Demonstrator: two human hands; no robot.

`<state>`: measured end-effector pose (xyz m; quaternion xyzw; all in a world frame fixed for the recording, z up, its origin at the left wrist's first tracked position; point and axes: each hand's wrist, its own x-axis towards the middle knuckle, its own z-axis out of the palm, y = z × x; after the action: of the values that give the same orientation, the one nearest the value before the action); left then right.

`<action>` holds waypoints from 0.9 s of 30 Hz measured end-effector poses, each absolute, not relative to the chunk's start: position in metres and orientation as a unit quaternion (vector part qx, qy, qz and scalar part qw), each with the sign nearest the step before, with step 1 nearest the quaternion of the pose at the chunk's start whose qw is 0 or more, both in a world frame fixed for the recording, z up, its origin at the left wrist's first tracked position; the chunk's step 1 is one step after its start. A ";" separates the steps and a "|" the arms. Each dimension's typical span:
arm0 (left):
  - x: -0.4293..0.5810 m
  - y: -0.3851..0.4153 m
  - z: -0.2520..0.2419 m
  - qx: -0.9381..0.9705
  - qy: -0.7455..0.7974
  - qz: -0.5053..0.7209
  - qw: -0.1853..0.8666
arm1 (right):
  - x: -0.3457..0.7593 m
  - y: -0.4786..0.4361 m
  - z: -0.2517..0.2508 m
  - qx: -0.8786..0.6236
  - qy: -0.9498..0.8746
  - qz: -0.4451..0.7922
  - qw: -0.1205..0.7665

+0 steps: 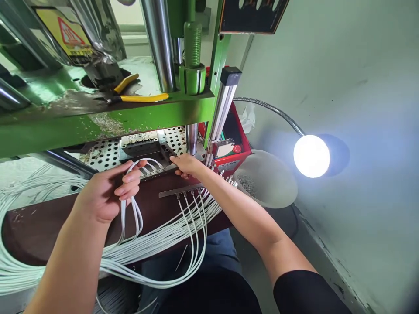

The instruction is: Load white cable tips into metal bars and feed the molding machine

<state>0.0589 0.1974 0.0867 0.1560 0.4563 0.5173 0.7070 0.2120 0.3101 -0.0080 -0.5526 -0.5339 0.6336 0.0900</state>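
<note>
Taking the centre of our view as the clock's hub, our left hand is out toward eight o'clock, its fingers closed around a few looped white cables. From that grip the cables arch over to small metal connectors along the near edge of the dark mould, which sits at nine o'clock on a perforated plate under the green beam of the press.

Our right hand is at the mould's four o'clock, its fingers bent by a dark handle; we cannot tell whether they grip it or only touch it.

Toward the mould's five o'clock we see a slim metal bar with four cable ends set in a row. Below it a thick cable bundle sweeps across the brown table toward our eight o'clock.

At the mould's twelve, pliers with yellow handles lie on the press. Near our hub, toward two, is a red box with a red button; a pale bin stands at four, and a lit lamp glows at three.
</note>
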 end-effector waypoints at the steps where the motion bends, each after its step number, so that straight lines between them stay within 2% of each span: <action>1: 0.059 0.198 0.086 0.152 0.457 0.518 0.707 | 0.212 0.311 -0.009 -0.552 -0.533 0.635 0.088; 11: 0.061 0.202 0.081 0.201 0.465 0.505 0.699 | 0.212 0.313 -0.016 -0.548 -0.544 0.631 0.071; 17: 0.075 0.184 0.080 0.163 0.488 0.507 0.692 | 0.221 0.310 -0.013 -0.493 -0.631 0.595 0.071; 21: 0.100 0.148 0.063 0.071 0.504 0.516 0.689 | 0.233 0.303 -0.010 -0.424 -0.723 0.538 0.084; 27: 0.124 0.116 0.029 0.020 0.512 0.553 0.657 | 0.229 0.293 -0.017 -0.410 -0.810 0.401 0.117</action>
<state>0.1242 0.1161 0.0287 0.0199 0.5120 0.5533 0.6568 0.2290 0.2933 -0.0175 -0.4103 -0.8104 0.4014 0.1174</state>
